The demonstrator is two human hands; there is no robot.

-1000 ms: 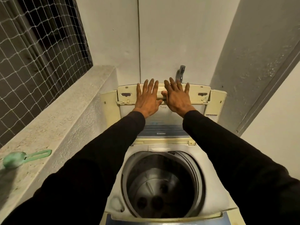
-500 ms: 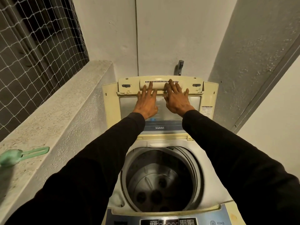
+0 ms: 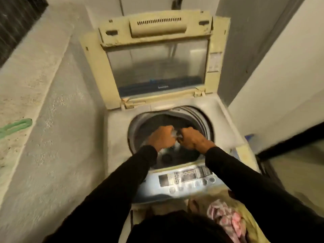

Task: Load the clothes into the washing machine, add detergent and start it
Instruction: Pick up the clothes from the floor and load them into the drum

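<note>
The top-loading washing machine [image 3: 117,137] stands with its yellowed lid [image 3: 157,67] folded upright against the wall. Its drum [image 3: 175,120] is dark inside and blurred. My left hand [image 3: 161,137] and my right hand [image 3: 192,139] hover side by side over the drum mouth, fingers curled in. A pale blurred patch shows between them; I cannot tell if it is an object or the drum's metal. A pile of clothes [image 3: 222,216], pink and yellowish, lies at the lower right, in front of the blue control panel [image 3: 185,178].
A rough concrete ledge [image 3: 26,85] runs along the left, with a green plastic scoop [image 3: 15,127] on it. Walls close in behind and to the right of the machine. A dark-framed door edge [image 3: 289,142] is at the right.
Both hands have left the raised lid and come down over the drum mouth, fingers now curled. The view has tilted down, bringing the control panel and the clothes pile into sight.
</note>
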